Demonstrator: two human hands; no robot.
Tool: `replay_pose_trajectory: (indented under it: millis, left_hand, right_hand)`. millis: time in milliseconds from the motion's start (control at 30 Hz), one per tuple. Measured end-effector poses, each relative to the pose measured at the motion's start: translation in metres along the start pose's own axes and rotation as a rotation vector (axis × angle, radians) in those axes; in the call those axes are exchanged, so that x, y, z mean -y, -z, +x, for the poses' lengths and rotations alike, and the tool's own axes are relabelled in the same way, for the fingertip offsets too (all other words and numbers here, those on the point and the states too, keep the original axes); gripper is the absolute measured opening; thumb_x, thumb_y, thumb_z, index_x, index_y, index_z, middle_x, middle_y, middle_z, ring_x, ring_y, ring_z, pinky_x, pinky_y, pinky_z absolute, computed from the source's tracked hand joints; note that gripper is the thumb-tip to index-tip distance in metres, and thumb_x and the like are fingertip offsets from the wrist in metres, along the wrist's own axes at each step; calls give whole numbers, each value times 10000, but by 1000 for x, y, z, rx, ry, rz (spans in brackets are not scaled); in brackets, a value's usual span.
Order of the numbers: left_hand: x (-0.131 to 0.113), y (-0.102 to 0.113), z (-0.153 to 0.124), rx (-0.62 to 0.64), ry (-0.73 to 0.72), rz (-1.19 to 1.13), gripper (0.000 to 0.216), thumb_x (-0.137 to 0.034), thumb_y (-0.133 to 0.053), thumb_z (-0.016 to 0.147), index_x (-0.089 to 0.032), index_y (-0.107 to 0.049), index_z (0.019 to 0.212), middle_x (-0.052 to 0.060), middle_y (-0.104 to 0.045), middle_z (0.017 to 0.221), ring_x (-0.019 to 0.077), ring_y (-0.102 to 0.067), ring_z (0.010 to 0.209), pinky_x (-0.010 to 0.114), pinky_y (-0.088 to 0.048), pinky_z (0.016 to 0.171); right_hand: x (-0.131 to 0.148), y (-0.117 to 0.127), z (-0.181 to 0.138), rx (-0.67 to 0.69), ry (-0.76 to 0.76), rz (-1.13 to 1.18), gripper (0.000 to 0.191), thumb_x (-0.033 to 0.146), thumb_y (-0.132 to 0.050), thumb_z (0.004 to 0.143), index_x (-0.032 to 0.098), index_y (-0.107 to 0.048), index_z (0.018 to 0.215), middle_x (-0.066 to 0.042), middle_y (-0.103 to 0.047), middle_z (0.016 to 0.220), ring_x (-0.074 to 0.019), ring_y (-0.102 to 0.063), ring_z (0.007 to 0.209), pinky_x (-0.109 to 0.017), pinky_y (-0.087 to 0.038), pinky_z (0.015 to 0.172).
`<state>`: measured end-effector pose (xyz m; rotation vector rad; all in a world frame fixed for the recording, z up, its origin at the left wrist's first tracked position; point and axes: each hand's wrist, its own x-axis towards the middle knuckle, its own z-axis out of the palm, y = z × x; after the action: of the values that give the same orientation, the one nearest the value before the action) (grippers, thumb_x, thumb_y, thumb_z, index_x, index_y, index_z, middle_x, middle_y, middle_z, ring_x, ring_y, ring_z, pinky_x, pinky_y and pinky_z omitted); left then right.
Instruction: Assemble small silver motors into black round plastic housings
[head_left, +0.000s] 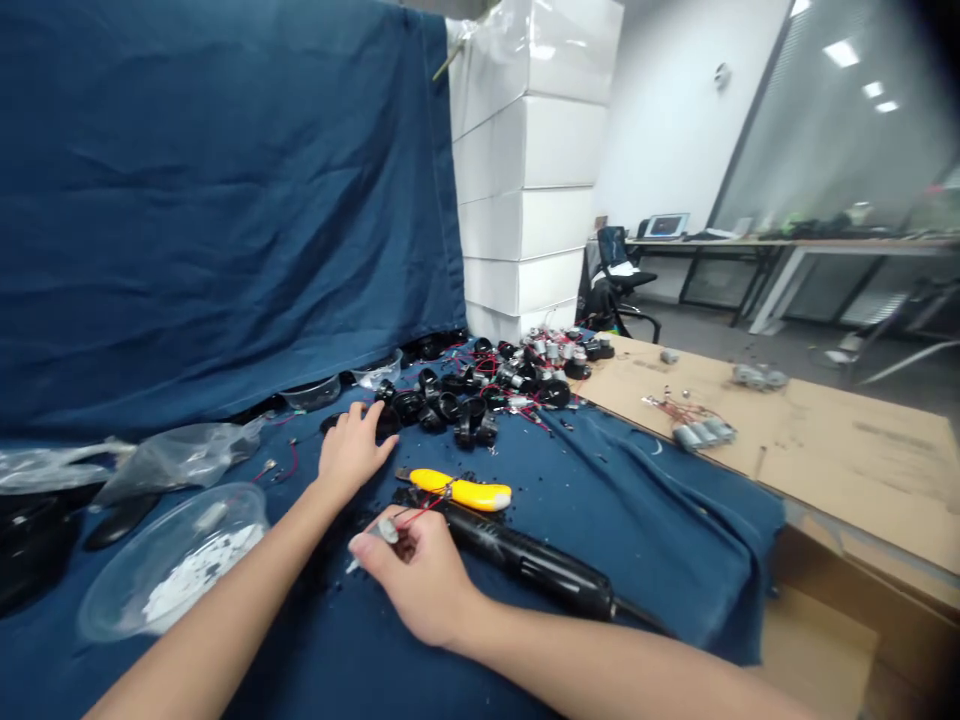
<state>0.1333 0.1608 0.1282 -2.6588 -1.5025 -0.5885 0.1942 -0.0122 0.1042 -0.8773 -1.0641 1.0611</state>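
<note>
My right hand is closed, pinching a small silver motor between thumb and fingers. Thin red and black wires run from the motor toward the yellow utility knife just beyond. My left hand lies farther forward with its fingers apart, over or touching a black part; whether it grips the part is hidden. Beside my right hand, a black corded power tool, perhaps an electric screwdriver, lies on the blue cloth.
Beyond my hands are heaped black round parts and wired motors. A clear plastic bowl with white bits stands left. Several motors lie on cardboard at right. White boxes and a blue curtain rise behind.
</note>
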Motion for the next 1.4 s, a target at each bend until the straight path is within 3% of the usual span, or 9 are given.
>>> replay_pose_trajectory:
  millis: [167,400,500,633,767,900,967,1233,1400]
  left_hand:
    - [-5,-19,23,49,27,24,383,-321,-627,936,-180,-554,1285,108,-575,1319,278,-606,1129,508,-524,938]
    - [1,1,18,14,241,-284,353,-332,-635,931,-168,-579,1238,105,-601,1275,269,-616,1102,491,-530,920]
    - [-12,18,-27,1,368,-568,330,-420,-552,967,-150,-613,1148,84,-674,1104,211,-675,910,402,-576,789]
    - [-21,46,-129,29,546,-938,533,-380,-195,967,-165,-676,882,107,-736,892,201,-684,674,351,-580,581]
    - [2,71,-214,116,810,-1485,531,-543,-381,878,-176,-753,782,39,-566,485,92,-375,333,232,-396,329]
    - [22,68,-249,-152,957,-1660,499,-614,-493,843,-217,-773,728,82,-735,729,183,-606,552,280,-529,448]
    - [21,59,-252,-104,1011,-1650,472,-634,-516,836,-238,-770,795,63,-757,875,215,-650,686,277,-524,477]
    - [14,50,-250,222,857,-1675,588,-744,-605,737,-246,-685,1039,-4,-568,650,114,-396,500,198,-266,422]
    - [14,61,-242,372,728,-1926,591,-676,-762,654,-240,-690,1046,-42,-575,591,68,-425,456,156,-328,434]
  right_hand:
    - [4,2,3,-36,9,11,345,347,-669,811,201,-435,605,55,-423,583,-105,-372,568,-239,-317,530]
    - [3,7,9,-114,14,88,372,400,-630,848,201,-430,606,67,-397,572,-99,-351,557,-245,-318,542]
    - [4,11,14,-205,23,126,385,468,-600,863,205,-447,628,67,-377,579,-107,-356,564,-250,-346,559]
    - [6,11,11,-273,12,141,330,475,-622,847,194,-528,702,41,-463,625,-124,-444,608,-261,-410,608]
    - [8,3,-5,-167,-61,106,206,358,-715,767,185,-633,846,20,-565,690,-133,-512,635,-247,-431,583]
    - [15,-12,-26,-11,-165,65,241,242,-770,720,214,-573,856,68,-521,596,-95,-451,517,-196,-381,476]
    - [19,-16,-36,61,-162,36,261,188,-795,701,220,-571,831,60,-563,599,-91,-477,503,-188,-394,467]
    - [20,-21,-53,59,-147,-48,270,175,-860,624,261,-692,816,36,-653,596,-117,-544,482,-206,-434,441]
    - [11,-17,-52,129,-131,-62,276,148,-788,717,271,-704,949,31,-659,656,-108,-566,535,-192,-465,501]
